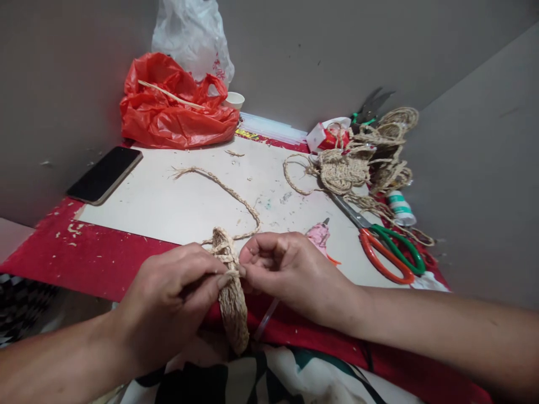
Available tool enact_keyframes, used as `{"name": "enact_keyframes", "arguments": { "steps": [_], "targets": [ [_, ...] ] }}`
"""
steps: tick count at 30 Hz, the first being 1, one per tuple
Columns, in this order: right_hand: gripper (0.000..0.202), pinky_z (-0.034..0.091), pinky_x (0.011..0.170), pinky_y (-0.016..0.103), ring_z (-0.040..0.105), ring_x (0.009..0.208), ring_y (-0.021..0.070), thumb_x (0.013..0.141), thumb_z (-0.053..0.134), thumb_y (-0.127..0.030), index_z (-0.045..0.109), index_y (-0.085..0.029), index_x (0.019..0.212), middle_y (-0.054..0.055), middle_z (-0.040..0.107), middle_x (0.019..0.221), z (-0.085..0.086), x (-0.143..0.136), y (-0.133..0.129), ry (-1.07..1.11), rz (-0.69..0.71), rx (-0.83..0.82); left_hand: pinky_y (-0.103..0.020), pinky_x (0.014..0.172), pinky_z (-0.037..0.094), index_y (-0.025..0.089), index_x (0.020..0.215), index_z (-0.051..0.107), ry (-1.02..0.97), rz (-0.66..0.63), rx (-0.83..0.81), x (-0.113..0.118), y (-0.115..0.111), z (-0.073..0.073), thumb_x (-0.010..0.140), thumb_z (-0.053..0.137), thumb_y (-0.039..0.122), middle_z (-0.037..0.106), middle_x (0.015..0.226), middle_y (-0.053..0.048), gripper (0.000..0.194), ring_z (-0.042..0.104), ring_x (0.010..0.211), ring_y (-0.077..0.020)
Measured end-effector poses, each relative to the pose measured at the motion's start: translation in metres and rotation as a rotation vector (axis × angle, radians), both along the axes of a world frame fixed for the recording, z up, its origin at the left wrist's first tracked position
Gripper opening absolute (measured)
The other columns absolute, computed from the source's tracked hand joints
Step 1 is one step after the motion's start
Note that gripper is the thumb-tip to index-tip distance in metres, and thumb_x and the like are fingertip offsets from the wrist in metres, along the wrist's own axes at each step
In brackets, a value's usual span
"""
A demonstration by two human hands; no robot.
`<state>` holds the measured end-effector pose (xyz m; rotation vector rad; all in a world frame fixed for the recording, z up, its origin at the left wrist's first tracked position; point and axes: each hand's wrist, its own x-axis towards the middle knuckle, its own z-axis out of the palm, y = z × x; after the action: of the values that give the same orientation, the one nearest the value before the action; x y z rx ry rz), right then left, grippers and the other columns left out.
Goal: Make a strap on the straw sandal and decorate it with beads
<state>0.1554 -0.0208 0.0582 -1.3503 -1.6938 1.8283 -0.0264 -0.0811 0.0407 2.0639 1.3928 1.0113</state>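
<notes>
A flat, oval piece of woven straw (233,314) stands on edge between my hands, at the near side of the table. My left hand (177,300) pinches it from the left, thumb and fingers closed at its upper part. From the right, my right hand (290,266) is closed, with thumb and index finger at the straw strands on the piece's face; the exact bit between the fingertips is too small to make out. A braided straw cord (236,196) runs from behind the piece across the white board and ends in a frayed tip.
Scissors (385,247) with red and green handles lie at right beside braided straw pieces (345,171) and a thread spool (401,209). A pink glue gun (319,235) sits behind my right hand. At left are a phone (105,175) and a red plastic bag (177,120).
</notes>
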Motion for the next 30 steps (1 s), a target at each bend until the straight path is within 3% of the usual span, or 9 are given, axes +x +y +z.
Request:
{"name": "enact_keyframes", "arguments": {
  "steps": [4,11,16,20,30],
  "targets": [
    [0.024,0.028,0.044,0.016,0.037,0.048,0.0034,0.065,0.074,-0.029,0.057,-0.012,0.065,-0.005,0.049,0.054,-0.001,-0.003,-0.001,0.01,0.008,0.012,-0.017,0.051,0.045,0.017,0.07,0.066,-0.089,0.055,-0.286,0.003,0.002,0.007,0.084,0.058,0.015,0.065,0.061,0.003,0.016,0.059,0.056,-0.0088],
    [0.02,0.03,0.045,0.019,0.042,0.049,0.0058,0.066,0.072,-0.028,0.057,-0.015,0.067,-0.004,0.053,0.054,-0.005,-0.002,-0.004,0.07,-0.03,-0.051,-0.024,0.054,0.042,0.014,0.068,0.064,0.219,0.074,0.016,0.01,-0.001,-0.005,0.087,0.051,0.017,0.062,0.062,-0.002,0.023,0.057,0.058,-0.0131],
    [0.016,0.034,0.047,0.019,0.047,0.05,0.0069,0.066,0.07,-0.025,0.058,-0.015,0.066,-0.002,0.057,0.056,-0.005,0.001,-0.003,0.093,-0.018,-0.024,-0.019,0.047,0.041,0.016,0.077,0.063,-0.121,0.186,-0.221,0.012,-0.003,-0.004,0.084,0.06,0.023,0.058,0.057,0.004,0.01,0.052,0.049,-0.0084],
    [0.013,0.033,0.047,0.019,0.046,0.05,0.007,0.068,0.067,-0.024,0.057,-0.015,0.067,-0.002,0.058,0.056,-0.007,0.001,-0.003,0.078,-0.012,-0.017,-0.019,0.05,0.044,0.018,0.076,0.068,-0.24,0.165,-0.342,0.011,-0.003,-0.001,0.084,0.061,0.025,0.067,0.064,0.002,0.012,0.057,0.054,-0.0094],
    [0.025,0.035,0.049,0.02,0.043,0.052,0.0078,0.068,0.073,-0.035,0.057,-0.016,0.07,-0.003,0.051,0.058,-0.01,0.003,-0.005,0.076,0.01,0.009,-0.02,0.057,0.046,0.019,0.081,0.065,0.076,0.071,-0.01,0.009,-0.004,-0.01,0.087,0.057,0.016,0.068,0.07,0.004,0.01,0.062,0.061,-0.0092]
  ]
}}
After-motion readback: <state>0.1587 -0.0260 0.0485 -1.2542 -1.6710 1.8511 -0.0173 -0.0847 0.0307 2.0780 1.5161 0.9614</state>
